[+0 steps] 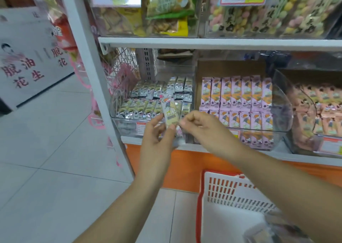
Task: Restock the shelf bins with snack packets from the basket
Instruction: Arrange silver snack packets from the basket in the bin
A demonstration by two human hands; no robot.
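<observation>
Left hand [157,139] fingers pinch the packet [171,111]; right hand [201,126] fingers curl beside it, grip unclear. A slip could miss the bin [127,120].

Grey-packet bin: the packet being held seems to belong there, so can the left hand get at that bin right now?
Probably yes. The left hand, pinching the packet together with the right hand, is directly in front of the grey-packet bin, whose top looks open; nothing stands between them.

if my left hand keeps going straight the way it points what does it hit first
Probably the front row of packets in the left clear bin, right behind the snack packet the left hand holds. Depth is unclear; the bin's front lip could come first.
</observation>
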